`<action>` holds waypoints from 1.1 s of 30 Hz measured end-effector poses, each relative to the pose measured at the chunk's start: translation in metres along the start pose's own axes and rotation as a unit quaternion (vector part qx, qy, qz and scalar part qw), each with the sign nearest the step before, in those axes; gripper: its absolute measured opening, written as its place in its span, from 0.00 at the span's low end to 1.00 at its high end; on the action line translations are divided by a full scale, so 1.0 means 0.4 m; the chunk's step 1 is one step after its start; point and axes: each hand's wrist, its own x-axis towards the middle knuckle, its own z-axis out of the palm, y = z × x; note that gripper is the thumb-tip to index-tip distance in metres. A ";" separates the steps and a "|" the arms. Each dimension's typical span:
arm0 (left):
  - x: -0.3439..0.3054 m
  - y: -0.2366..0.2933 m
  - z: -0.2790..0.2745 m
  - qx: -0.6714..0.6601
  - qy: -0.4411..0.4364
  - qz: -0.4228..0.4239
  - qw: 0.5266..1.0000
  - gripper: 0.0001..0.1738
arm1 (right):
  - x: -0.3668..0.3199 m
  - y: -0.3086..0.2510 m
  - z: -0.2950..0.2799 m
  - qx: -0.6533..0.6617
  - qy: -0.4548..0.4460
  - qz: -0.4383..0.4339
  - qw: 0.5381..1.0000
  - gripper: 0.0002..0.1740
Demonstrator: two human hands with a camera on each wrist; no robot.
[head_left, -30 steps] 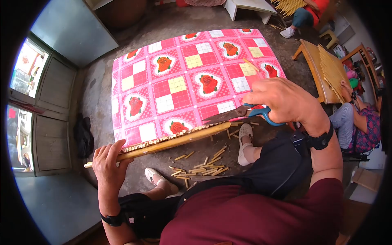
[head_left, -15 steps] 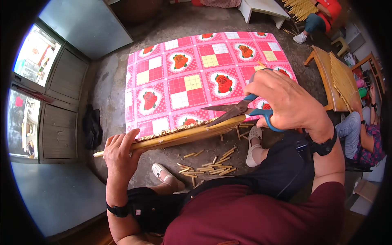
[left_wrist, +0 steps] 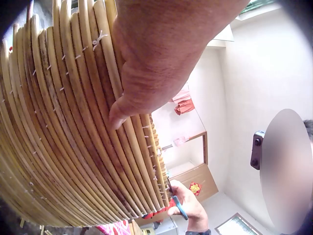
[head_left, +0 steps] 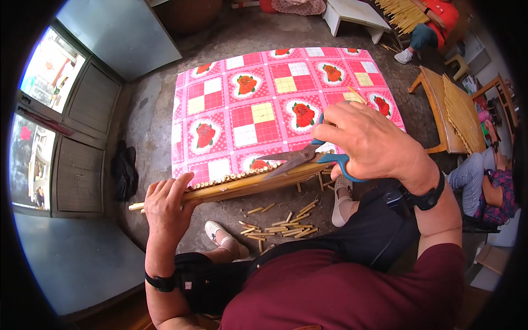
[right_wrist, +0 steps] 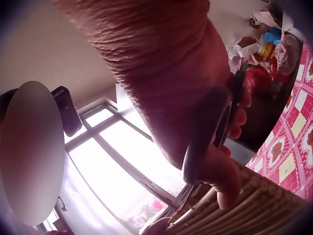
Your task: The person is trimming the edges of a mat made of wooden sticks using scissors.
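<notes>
A mat of thin sticks tied with white thread (left_wrist: 73,127) stands on edge at the near side of a table with a pink rose-patterned cover (head_left: 247,110). My left hand (head_left: 168,209) grips its left end, thumb on the upper edge; the left wrist view shows that hand (left_wrist: 156,54) against the sticks. My right hand (head_left: 374,143) holds blue-handled scissors (head_left: 300,157), fingers through the handles, blades parted over the row of stick ends (head_left: 236,176). The right wrist view shows the right hand (right_wrist: 171,88) round the handles (right_wrist: 208,132), above the sticks (right_wrist: 244,208).
Cut stick pieces (head_left: 286,226) lie on the floor between my feet. One short piece (head_left: 357,94) rests on the pink cover. At the right is a wooden table (head_left: 434,104) with another mat, near two seated people. A white bench (head_left: 357,16) stands at the back.
The view has shifted, so the table and mat appear farther right. Against the mat, the scissors and right hand have moved left along its edge. The blades have parted since the earliest frame.
</notes>
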 end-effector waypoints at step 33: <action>-0.001 0.004 -0.001 0.005 -0.002 0.003 1.000 0.32 | 0.018 0.028 0.001 0.024 -0.040 -0.058 0.997 0.22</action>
